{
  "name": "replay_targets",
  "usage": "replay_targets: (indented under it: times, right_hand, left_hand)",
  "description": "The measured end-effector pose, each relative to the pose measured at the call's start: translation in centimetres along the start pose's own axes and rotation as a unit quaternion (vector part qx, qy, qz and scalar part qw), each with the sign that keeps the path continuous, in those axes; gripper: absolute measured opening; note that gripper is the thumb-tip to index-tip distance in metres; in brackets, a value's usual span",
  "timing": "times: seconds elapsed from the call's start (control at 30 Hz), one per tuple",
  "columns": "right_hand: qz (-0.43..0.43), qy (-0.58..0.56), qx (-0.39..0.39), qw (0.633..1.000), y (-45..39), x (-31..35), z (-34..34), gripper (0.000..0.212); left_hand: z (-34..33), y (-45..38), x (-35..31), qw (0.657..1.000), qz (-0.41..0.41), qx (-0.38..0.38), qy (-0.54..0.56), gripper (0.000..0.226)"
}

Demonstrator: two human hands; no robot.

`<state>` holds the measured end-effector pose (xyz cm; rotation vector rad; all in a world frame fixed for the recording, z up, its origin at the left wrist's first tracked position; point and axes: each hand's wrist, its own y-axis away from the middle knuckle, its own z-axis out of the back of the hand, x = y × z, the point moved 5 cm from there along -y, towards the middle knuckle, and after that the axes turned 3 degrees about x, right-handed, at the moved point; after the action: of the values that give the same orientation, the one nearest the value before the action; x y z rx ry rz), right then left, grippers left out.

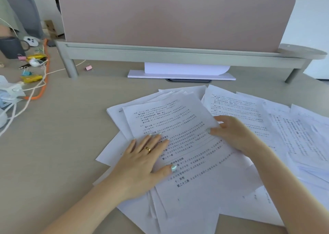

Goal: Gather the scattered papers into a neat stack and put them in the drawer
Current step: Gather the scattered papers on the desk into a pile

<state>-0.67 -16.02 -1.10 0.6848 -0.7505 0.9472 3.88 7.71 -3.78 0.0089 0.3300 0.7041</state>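
Observation:
Several white printed papers (179,112) lie fanned out and overlapping on the beige desk (62,127), from the middle to the right edge. More loose sheets (295,132) spread to the right. My left hand (142,160), with a gold ring, lies flat with fingers apart on the left part of the top sheet. My right hand (231,132) pinches that top sheet's right edge between thumb and fingers. No drawer is in view.
A grey monitor riser (160,53) with a pink panel (169,14) stands at the back, a white pad (181,72) beneath it. Cables (38,84), binder clips (88,67) and a dark cup (10,46) clutter the left side.

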Motion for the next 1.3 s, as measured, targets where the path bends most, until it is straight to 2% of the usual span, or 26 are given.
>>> replay_targets:
  times: [0.1, 0.17, 0.23, 0.3, 0.43, 0.6, 0.8, 0.9, 0.97, 1.03, 1.1, 1.13, 1.2, 1.3]
  right_hand:
    - [0.009, -0.008, -0.061, 0.998, 0.1, -0.1, 1.7, 0.009]
    - [0.008, -0.03, -0.117, 0.993, 0.6, -0.3, 3.6, 0.013]
    - [0.002, -0.026, -0.152, 0.988, 1.2, -0.8, 5.3, 0.017]
    - [-0.018, -0.005, -0.162, 0.987, 1.4, -1.7, 6.1, 0.013]
    - [-0.068, 0.041, -0.152, 0.985, 0.8, -3.4, 5.5, 0.017]
    - [-0.073, 0.061, -0.171, 0.981, 0.5, -3.5, 4.6, 0.02]
    - [-0.042, 0.067, -0.192, 0.978, 0.6, -2.2, 3.0, 0.013]
    - [-0.009, 0.037, -0.211, 0.977, 0.7, -1.8, 3.0, 0.015]
    - [0.01, -0.009, -0.222, 0.975, 1.0, -1.4, 3.4, 0.015]
    - [0.028, -0.057, -0.238, 0.969, 1.4, -0.8, 4.0, 0.014]
    - [0.04, -0.103, -0.254, 0.961, 1.9, -0.4, 4.5, 0.012]
    - [0.042, -0.125, -0.258, 0.957, 2.1, -0.3, 4.6, 0.011]
    - [0.038, -0.156, -0.257, 0.953, 2.1, -0.2, 4.5, 0.011]
    - [0.038, -0.148, -0.239, 0.959, 1.6, -0.3, 3.8, 0.011]
  left_hand:
    - [0.2, 0.0, 0.7, 0.998, 0.026, -0.032, 0.049, 0.091]
    - [0.4, 0.1, 1.4, 0.993, 0.068, -0.055, 0.076, 0.088]
    - [0.5, 0.1, 2.3, 0.989, 0.111, -0.065, 0.072, 0.076]
    - [0.6, 0.2, 2.8, 0.987, 0.132, -0.073, 0.059, 0.068]
    - [1.1, 0.7, 2.6, 0.983, 0.15, -0.095, 0.049, 0.067]
    - [2.6, 1.6, 2.3, 0.972, 0.181, -0.141, -0.051, 0.065]
    - [3.4, 1.0, 3.5, 0.969, 0.217, -0.071, 0.099, 0.044]
    - [3.6, 0.7, 4.1, 0.944, 0.21, -0.082, 0.24, 0.026]
    - [4.1, 0.3, 4.4, 0.912, 0.196, -0.134, 0.334, 0.028]
    - [5.0, 0.1, 5.1, 0.867, 0.197, -0.225, 0.399, 0.031]
    - [5.8, -0.2, 5.7, 0.832, 0.198, -0.292, 0.429, 0.033]
    - [5.9, -0.4, 5.8, 0.826, 0.2, -0.302, 0.431, 0.035]
    - [5.5, -0.9, 5.2, 0.838, 0.206, -0.273, 0.425, 0.038]
    - [3.7, -1.4, 3.2, 0.867, 0.196, -0.179, 0.423, 0.046]
